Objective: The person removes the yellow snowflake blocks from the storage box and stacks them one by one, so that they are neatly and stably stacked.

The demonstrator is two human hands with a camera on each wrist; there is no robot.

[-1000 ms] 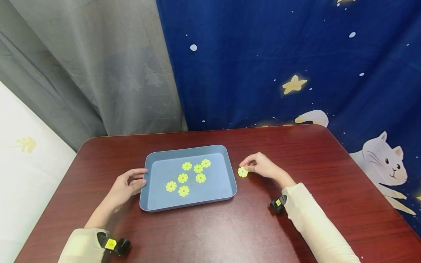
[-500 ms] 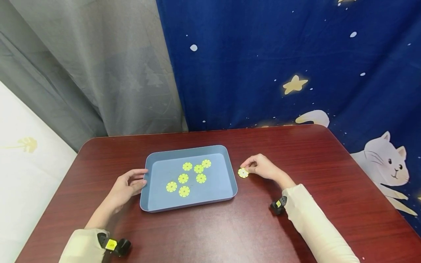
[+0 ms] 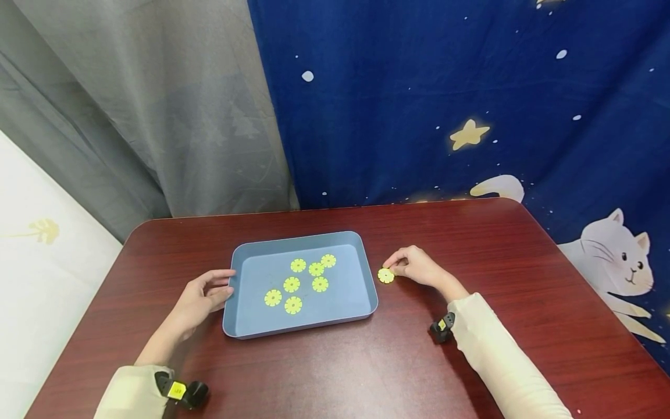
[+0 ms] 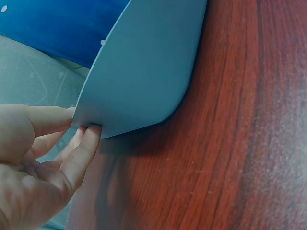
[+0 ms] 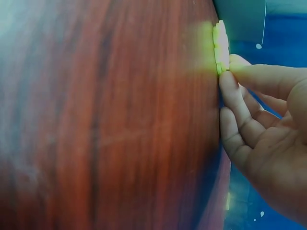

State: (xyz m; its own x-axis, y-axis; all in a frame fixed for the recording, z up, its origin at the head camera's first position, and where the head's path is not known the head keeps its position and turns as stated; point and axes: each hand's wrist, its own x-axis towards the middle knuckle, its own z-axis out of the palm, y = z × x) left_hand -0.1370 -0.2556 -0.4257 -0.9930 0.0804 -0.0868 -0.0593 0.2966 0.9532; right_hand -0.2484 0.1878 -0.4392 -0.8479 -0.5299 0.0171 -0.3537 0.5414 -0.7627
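Observation:
In the head view, a blue-grey rectangular tray (image 3: 348, 299) sits left of centre on the table. Several yellow notched interlocking discs (image 3: 291, 284) lie spread across its floor. My left hand (image 3: 196, 302) is at the tray's left end, and in the left wrist view its extended fingertips (image 4: 95, 133) rest against the outer wall. Just beyond the right end, my right hand (image 3: 419, 266) pinches another yellow interlocking disc (image 3: 385, 275) between thumb and finger. The right wrist view shows this disc (image 5: 221, 45) edge-on, close over the tabletop.
The dark red wooden table (image 3: 335, 372) has rounded back corners. A grey curtain (image 3: 220, 116) and a blue curtain (image 3: 392, 116) with stars and a cat hang right behind it. Black wrist cameras (image 3: 195, 394) are strapped over both sleeves.
The disc in my right hand has shifted and tilted very slightly. My left hand, the tray and the discs inside stay where they were.

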